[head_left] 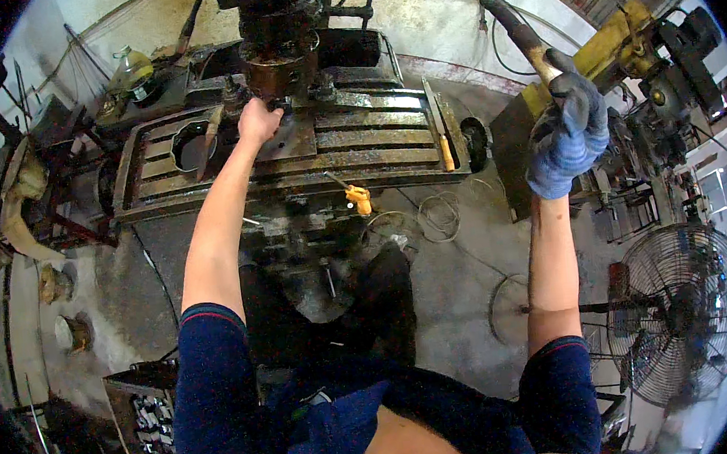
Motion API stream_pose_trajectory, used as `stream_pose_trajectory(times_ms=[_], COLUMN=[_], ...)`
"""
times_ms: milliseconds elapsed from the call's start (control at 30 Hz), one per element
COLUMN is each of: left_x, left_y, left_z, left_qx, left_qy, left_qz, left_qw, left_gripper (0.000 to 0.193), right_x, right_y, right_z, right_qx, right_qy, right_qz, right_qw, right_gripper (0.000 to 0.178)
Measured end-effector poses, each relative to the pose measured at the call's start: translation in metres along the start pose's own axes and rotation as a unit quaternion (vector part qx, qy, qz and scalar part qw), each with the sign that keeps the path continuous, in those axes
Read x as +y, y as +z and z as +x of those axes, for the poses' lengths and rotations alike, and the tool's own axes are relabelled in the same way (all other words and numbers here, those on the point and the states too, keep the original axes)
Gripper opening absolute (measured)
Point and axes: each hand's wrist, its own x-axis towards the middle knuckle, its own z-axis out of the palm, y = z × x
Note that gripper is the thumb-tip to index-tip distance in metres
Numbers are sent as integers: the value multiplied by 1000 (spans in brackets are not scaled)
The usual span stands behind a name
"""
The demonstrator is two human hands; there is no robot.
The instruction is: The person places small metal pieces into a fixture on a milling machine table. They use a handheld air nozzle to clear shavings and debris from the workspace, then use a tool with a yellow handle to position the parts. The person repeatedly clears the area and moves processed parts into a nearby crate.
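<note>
My left hand [259,122] is bare and closed at the near side of the machine's spindle head [280,61], low over the slotted metal table [373,144]. Its fingers are bent round something small and dark against a flat metal plate [299,137], too hidden to name. My right hand [569,127], in a blue-grey work glove, is raised to the right. It is wrapped round the pale end of a long dark lever [520,36] that slants down from the top. Left of my left hand, a pointed brown tool [211,141] lies across the table beside a round opening.
A yellow-handled file [447,150] lies along the table's right edge. An orange pistol-shaped tool [359,200] hangs at the front edge, above a coiled hose [439,218]. A large fan [678,312] stands right; a plastic jug [134,74] stands back left.
</note>
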Motion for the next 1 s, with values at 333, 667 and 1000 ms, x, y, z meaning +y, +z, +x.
stream_pose_trajectory(times_ms=[333,667,1000], left_x=[-43,-98,-76], left_y=[-96,-94,-100], left_z=[-119,-106,-138], left_qx=[264,147,114], left_qy=[212,184,13], left_qz=[79,321,-254], left_qw=[938,917,960], left_gripper=[35,33,27], right_x=[-8,-13,-6], right_y=[-1,6,3], right_z=[-6,1,1], right_qx=[70,46,108], right_qy=[124,76,99], right_qz=[8,58,100], right_qw=[990,994,984], right_gripper=[25,22,20])
